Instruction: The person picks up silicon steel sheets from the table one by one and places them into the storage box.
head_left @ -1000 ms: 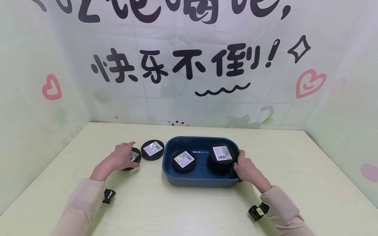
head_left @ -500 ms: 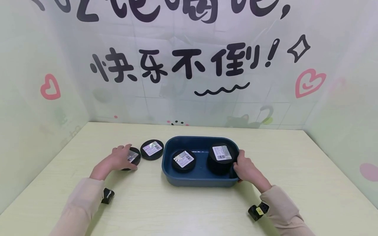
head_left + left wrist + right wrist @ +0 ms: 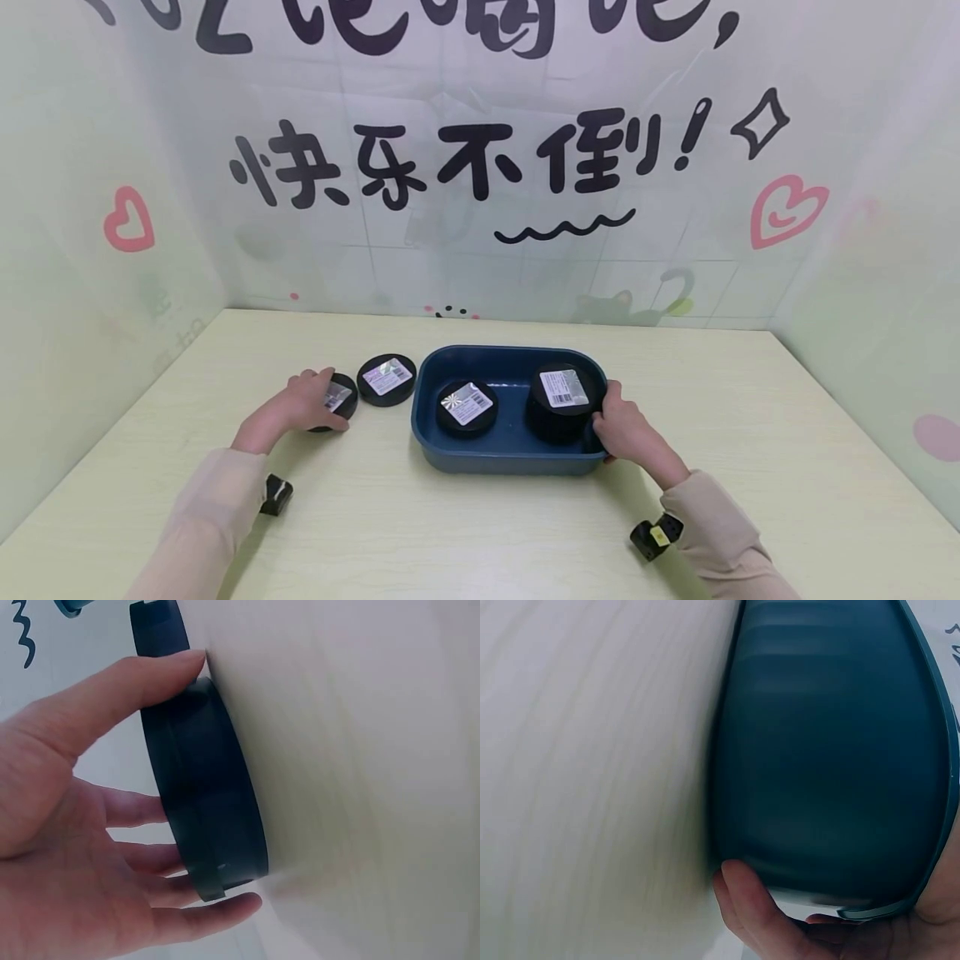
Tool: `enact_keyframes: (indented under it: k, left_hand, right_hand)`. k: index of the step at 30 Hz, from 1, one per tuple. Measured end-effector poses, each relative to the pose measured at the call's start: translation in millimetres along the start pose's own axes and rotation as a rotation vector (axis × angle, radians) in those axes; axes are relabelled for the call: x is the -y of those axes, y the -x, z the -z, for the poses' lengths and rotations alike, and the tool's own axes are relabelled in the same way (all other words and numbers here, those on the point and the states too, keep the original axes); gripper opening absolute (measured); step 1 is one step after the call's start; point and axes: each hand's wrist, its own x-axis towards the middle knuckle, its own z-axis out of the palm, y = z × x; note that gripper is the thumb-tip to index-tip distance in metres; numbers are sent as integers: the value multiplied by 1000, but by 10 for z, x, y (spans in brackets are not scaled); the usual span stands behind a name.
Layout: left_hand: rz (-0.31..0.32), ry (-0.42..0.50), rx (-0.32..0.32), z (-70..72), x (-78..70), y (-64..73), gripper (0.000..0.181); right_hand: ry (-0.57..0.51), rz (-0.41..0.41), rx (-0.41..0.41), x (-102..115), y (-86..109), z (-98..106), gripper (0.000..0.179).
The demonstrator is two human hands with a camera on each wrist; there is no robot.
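A: Left hand (image 3: pixel 296 404)?
B: I see it pinching a black disc (image 3: pixel 342 395) on the desk (image 3: pixel 480 542), between thumb and fingers; second disc (image 3: pixel 387 380) just right of it.
A: Right hand (image 3: pixel 628 427)?
B: Gripping the blue tub (image 3: pixel 510 464) by its nearest end.

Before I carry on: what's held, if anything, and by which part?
Right hand grips the blue bin by its right-end rim. Left hand spans a black disc, thumb at its edge; actual grip unclear.

Looks like some kinda tabletop booth (image 3: pixel 465 279) tbh: pale table (image 3: pixel 450 533) below the right hand (image 3: pixel 627 425), cartoon-printed walls (image 3: pixel 862 292) beyond it and either side.
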Motion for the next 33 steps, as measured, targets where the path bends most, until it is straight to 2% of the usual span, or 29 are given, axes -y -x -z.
enact_keyframes:
  k: [16, 27, 33]
  left_hand:
    - [-8, -20, -11, 17, -15, -8, 79]
    - [14, -36, -5, 22, -23, 18, 79]
    - [15, -38, -31, 46, -49, 36, 81]
  right_hand:
    - [-12, 3, -3, -9, 0, 2, 41]
    - [-12, 2, -13, -5, -2, -5, 40]
    - [-2, 3, -20, -4, 0, -8, 40]
